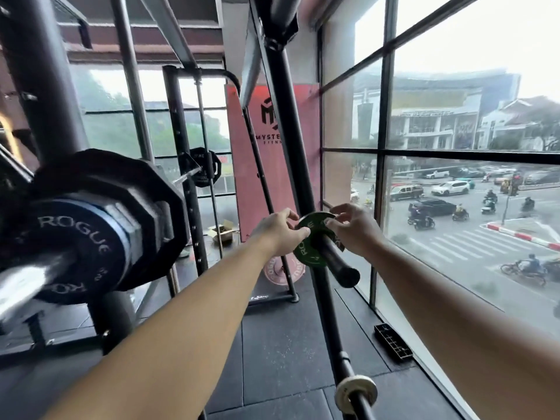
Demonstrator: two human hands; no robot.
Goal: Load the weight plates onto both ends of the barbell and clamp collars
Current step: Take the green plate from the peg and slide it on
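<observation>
While the barbell [27,281] sits racked at the left edge of my head view, its near end already carrying black plates [127,207], a small green plate [304,253] hangs on a black storage peg [339,265] by the window [454,116]. My left hand [277,233] and right hand [356,230] grip its rim on opposite sides, fingers [344,210] curled over the upper edge, one thumb pressed to its face. I judge it light, rigid and smooth-coated, easily slid off; holding the rim at both sides should keep it square to the peg. Whether that end carries a collar, I cannot tell.
</observation>
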